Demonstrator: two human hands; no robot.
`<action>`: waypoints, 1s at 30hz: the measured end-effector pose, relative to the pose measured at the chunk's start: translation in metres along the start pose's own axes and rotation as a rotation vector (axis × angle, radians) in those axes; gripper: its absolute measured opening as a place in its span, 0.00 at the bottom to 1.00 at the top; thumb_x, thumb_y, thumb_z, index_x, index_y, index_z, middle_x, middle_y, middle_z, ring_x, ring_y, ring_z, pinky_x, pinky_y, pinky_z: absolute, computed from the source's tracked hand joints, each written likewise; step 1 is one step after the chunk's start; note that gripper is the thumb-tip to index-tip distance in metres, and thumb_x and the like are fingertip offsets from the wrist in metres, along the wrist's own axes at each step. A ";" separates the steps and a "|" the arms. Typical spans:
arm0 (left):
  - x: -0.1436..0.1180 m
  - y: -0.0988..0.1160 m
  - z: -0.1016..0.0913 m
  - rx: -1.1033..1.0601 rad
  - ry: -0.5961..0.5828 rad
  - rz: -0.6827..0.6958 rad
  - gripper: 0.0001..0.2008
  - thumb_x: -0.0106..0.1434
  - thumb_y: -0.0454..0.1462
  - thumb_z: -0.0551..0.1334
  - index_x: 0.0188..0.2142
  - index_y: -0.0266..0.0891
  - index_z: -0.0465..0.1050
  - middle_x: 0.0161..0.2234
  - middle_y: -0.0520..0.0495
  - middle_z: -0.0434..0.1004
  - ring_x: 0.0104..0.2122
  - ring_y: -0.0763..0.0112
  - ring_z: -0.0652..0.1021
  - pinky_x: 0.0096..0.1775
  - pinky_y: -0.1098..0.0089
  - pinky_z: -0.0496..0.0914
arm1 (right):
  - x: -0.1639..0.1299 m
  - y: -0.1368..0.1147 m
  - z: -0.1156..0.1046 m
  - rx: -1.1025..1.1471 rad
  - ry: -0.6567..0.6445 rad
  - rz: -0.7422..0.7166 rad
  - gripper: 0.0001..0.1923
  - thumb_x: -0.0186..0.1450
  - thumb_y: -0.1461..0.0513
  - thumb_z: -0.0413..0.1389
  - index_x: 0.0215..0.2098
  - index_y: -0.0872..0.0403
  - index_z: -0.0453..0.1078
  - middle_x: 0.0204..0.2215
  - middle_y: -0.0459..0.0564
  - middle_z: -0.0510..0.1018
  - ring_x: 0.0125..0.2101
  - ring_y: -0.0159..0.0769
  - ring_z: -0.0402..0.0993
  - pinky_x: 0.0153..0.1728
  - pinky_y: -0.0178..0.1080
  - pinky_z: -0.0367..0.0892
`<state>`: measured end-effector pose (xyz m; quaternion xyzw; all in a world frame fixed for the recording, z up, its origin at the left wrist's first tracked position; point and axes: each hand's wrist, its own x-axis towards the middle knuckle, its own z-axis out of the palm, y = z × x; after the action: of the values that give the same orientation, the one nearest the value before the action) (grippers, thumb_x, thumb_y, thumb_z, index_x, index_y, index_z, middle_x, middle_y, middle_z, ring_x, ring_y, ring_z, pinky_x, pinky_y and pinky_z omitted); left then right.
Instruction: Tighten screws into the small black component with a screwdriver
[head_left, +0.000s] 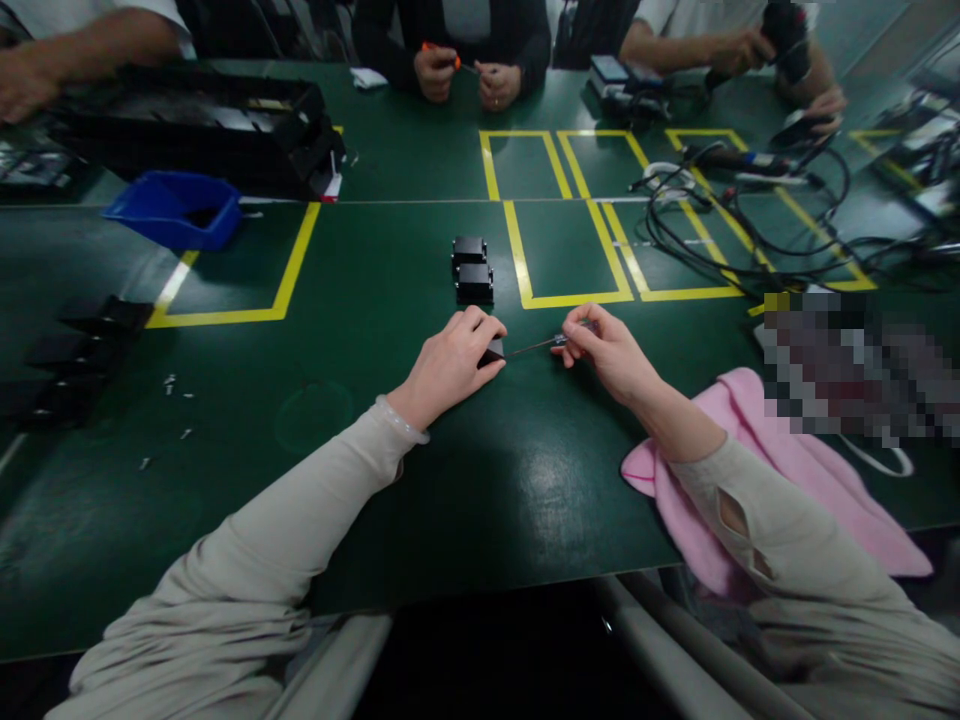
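My left hand (452,362) presses a small black block (493,351) against the green table (450,480), fingers curled over it. My right hand (606,350) pinches a thin screwdriver (538,346) whose tip points left into the side of that block. Two more small black blocks (472,269) stand one behind the other just beyond my hands.
A pink cloth (787,480) lies under my right forearm. A blue bin (174,208) and black trays (202,125) sit far left, black parts (75,360) and loose screws (171,384) at left. Tangled cables (720,220) cross yellow-taped boxes. Other people's hands (465,75) work at the far edge.
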<state>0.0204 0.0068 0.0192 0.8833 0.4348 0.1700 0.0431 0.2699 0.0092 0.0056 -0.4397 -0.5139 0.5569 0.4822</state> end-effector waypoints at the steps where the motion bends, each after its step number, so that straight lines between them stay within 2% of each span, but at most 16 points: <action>1: 0.000 0.000 0.000 -0.003 0.001 0.001 0.15 0.68 0.36 0.66 0.52 0.39 0.68 0.50 0.42 0.72 0.49 0.59 0.75 0.39 0.64 0.75 | 0.000 0.000 0.000 -0.002 -0.002 -0.001 0.18 0.63 0.51 0.69 0.34 0.51 0.68 0.17 0.34 0.68 0.20 0.27 0.71 0.40 0.40 0.75; 8: 0.000 -0.001 0.000 -0.002 0.009 0.002 0.16 0.68 0.36 0.67 0.52 0.39 0.68 0.50 0.43 0.72 0.48 0.59 0.75 0.38 0.65 0.75 | -0.001 -0.004 0.000 -0.074 -0.047 -0.029 0.17 0.68 0.49 0.64 0.32 0.51 0.69 0.12 0.33 0.61 0.17 0.28 0.70 0.36 0.39 0.73; 14: 0.000 -0.001 0.000 -0.001 0.005 -0.002 0.16 0.67 0.36 0.67 0.52 0.39 0.68 0.50 0.43 0.72 0.49 0.59 0.75 0.38 0.66 0.75 | -0.002 -0.005 0.001 -0.042 -0.024 -0.003 0.13 0.67 0.53 0.66 0.35 0.51 0.69 0.15 0.35 0.68 0.19 0.28 0.70 0.35 0.38 0.72; 19: 0.000 -0.001 0.000 0.003 0.004 -0.003 0.15 0.68 0.36 0.67 0.52 0.39 0.68 0.50 0.42 0.72 0.49 0.59 0.75 0.40 0.63 0.76 | -0.002 -0.006 0.001 -0.064 -0.047 -0.013 0.14 0.69 0.52 0.63 0.33 0.51 0.70 0.12 0.34 0.63 0.17 0.28 0.68 0.33 0.38 0.71; 26: 0.000 -0.001 0.000 -0.003 0.006 -0.001 0.15 0.68 0.36 0.67 0.52 0.39 0.68 0.50 0.43 0.72 0.49 0.59 0.75 0.40 0.64 0.76 | -0.003 -0.007 0.001 -0.042 -0.033 0.005 0.14 0.66 0.53 0.66 0.34 0.51 0.69 0.15 0.36 0.69 0.19 0.28 0.70 0.35 0.38 0.72; 30: 0.001 0.000 0.001 -0.001 0.004 -0.005 0.15 0.68 0.36 0.67 0.52 0.39 0.68 0.50 0.43 0.72 0.49 0.59 0.75 0.39 0.65 0.76 | -0.003 -0.007 0.000 -0.076 -0.059 -0.001 0.15 0.68 0.51 0.64 0.33 0.52 0.70 0.13 0.35 0.64 0.18 0.29 0.69 0.33 0.38 0.71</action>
<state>0.0207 0.0074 0.0188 0.8818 0.4370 0.1717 0.0431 0.2708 0.0061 0.0129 -0.4406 -0.5488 0.5494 0.4503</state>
